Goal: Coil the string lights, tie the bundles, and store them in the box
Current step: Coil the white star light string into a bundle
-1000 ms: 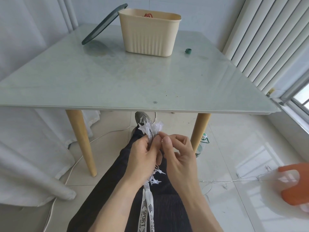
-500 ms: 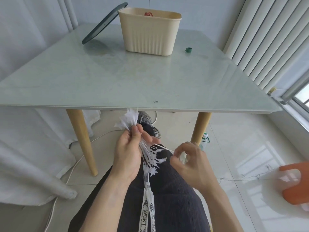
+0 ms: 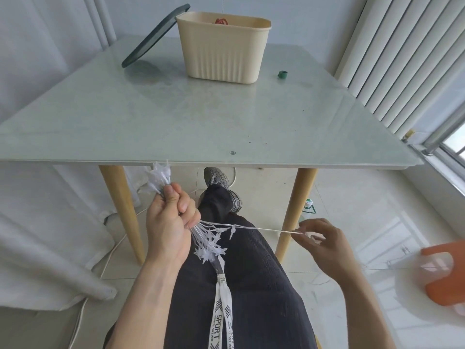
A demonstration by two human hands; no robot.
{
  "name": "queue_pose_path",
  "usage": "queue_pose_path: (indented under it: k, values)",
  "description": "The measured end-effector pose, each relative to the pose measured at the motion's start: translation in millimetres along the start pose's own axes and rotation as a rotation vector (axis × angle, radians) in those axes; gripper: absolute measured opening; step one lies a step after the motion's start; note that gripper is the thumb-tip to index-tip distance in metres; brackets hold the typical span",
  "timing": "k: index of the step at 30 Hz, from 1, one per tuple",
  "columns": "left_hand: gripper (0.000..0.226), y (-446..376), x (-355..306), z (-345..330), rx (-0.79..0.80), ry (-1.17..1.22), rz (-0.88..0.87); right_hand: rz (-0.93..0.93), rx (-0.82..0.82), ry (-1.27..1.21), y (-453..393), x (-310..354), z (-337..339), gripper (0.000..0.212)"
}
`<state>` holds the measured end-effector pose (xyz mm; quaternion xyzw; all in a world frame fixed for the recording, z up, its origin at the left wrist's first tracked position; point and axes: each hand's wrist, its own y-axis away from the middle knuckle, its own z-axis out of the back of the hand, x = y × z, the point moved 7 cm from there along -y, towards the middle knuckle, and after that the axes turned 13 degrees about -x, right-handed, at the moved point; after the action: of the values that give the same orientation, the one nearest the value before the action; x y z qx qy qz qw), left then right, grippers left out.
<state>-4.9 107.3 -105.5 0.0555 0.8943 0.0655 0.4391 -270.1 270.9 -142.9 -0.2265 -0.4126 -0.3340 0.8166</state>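
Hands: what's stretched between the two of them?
In the head view, a thin wire with one small star light runs taut from the left hand to the right hand.

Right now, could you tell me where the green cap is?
The green cap lies on the table, far right side, just right of the beige box.

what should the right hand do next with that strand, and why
Probably bring the right hand back to the left hand and lay the taut strand onto the bundle of string lights as another loop. The strand runs level between them, and more wire trails off to the right, so coiling seems unfinished.
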Motion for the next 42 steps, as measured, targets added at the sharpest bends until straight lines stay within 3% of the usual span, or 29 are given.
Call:
queue_pose_path:
  k: [9,15,18,21,24,29,35,42]
  values:
    - [0.031,-1.9,-1.3,3.1,-0.031,-0.005,-0.019,-0.138,0.132,-0.027,5.2,-16.2,2.1,0.034]
    - [0.031,-10.0,0.4,16.8,-0.156,-0.050,-0.038,-0.148,0.488,-0.271,21.3,-9.6,-7.2,0.042]
    - [0.032,-13.9,-1.4,25.1,-0.201,-0.043,-0.036,-0.139,0.400,-0.408,15.4,-6.1,-1.8,0.060]
    - [0.031,-13.3,2.9,23.9,-0.193,-0.034,-0.004,-0.113,0.180,-0.494,8.4,3.2,4.4,0.066]
    - [0.029,-8.3,11.1,15.4,-0.138,-0.048,0.040,-0.088,0.051,-0.548,9.6,18.8,0.3,0.049]
    - [0.027,10.5,22.6,-4.3,-0.011,-0.179,0.065,-0.021,0.068,-0.546,19.6,57.3,-20.9,0.022]
    - [0.027,30.2,29.3,-23.2,0.123,-0.339,0.016,0.092,-0.033,-0.404,28.7,78.8,-35.9,0.011]
    - [0.032,48.0,35.5,-38.5,0.260,-0.403,0.055,0.180,-0.190,-0.462,39.8,107.8,-31.8,0.008]
